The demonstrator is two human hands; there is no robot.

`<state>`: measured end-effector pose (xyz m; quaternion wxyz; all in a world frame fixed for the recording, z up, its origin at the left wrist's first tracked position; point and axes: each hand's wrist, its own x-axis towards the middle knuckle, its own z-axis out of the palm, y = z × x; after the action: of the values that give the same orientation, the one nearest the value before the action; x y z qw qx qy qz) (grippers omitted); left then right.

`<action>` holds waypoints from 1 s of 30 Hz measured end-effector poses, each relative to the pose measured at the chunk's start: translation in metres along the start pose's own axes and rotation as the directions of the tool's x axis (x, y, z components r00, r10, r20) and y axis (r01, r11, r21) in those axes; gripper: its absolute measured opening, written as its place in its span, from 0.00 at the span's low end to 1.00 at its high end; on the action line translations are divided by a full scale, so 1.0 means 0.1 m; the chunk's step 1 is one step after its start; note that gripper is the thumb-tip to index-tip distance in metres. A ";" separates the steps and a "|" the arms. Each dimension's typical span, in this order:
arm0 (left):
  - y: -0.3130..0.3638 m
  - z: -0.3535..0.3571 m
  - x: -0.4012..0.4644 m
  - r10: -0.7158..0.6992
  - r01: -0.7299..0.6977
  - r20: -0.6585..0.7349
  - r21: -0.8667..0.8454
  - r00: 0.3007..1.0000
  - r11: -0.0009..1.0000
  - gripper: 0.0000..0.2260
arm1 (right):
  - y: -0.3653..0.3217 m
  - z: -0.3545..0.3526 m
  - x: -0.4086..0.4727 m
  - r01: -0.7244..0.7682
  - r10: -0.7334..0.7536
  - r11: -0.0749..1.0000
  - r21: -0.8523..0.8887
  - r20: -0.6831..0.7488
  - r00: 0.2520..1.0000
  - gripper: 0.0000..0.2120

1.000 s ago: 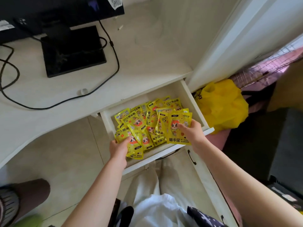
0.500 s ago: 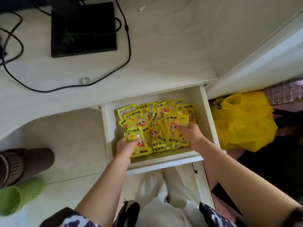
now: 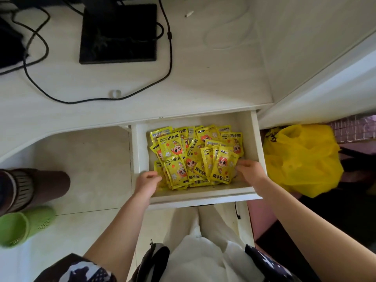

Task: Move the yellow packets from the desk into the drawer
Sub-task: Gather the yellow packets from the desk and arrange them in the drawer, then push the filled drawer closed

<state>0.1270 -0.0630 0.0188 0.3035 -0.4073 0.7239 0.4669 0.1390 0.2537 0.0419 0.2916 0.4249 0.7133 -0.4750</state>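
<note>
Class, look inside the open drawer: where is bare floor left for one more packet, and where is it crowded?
Bare strips show along the drawer's left wall, its back wall, and a thin band by the front panel. The middle is crowded: yellow packets overlap in a heap, with the left hand and right hand at its near corners.

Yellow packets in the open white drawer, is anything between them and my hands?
Nothing visible. The left hand and right hand are inside the open white drawer, at the two sides of the pile of yellow packets.
</note>
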 end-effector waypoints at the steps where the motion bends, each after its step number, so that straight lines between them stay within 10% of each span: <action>1: -0.01 -0.03 -0.05 0.004 -0.004 0.010 -0.042 1.000 0.999 0.11 | 0.00 -0.02 -0.04 0.021 -0.022 1.000 -0.019 -0.003 1.000 0.08; 12: -0.29 -0.26 -0.74 -0.033 0.076 0.138 -0.317 0.990 0.946 0.05 | 0.30 -0.21 -0.69 -0.054 0.043 0.965 0.255 0.047 0.998 0.09; 22: -0.59 -0.34 -0.77 -0.295 0.337 0.209 -0.201 0.932 0.920 0.12 | 0.59 -0.33 -0.75 -0.377 0.389 0.647 0.663 0.139 0.911 0.16; 30: -0.45 -0.33 -0.69 -0.298 0.384 0.245 -0.514 0.923 0.767 0.03 | 0.33 -0.39 -0.65 -0.416 0.428 0.511 0.752 0.197 0.882 0.23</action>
<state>0.1979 -0.0824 0.0687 0.3055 -0.5662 0.4466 0.6218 0.1984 0.2744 0.0959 0.1808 0.6715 0.3141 -0.6463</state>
